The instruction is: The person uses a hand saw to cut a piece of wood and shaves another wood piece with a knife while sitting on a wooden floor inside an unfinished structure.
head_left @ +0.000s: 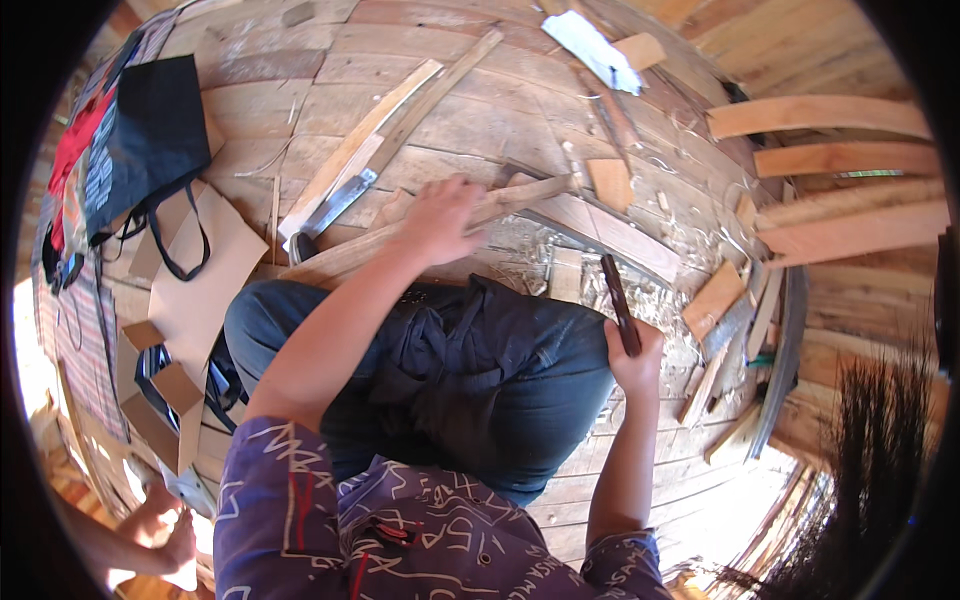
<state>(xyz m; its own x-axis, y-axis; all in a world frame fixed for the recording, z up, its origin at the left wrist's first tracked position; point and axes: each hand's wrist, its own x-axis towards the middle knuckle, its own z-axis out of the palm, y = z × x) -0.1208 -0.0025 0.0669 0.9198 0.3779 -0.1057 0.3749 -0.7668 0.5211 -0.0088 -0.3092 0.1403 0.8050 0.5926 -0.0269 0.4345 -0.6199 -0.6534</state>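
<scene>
The right hand [638, 358] is gripping a dark-handled tool [617, 300] beside the right knee [585, 345]; the left hand [445, 217] is resting on a wooden strip [525, 197], finger closure unclear. The strip is lying crosswise before the legs, shavings [665, 312] littering the plank floor [480, 112] nearby
</scene>
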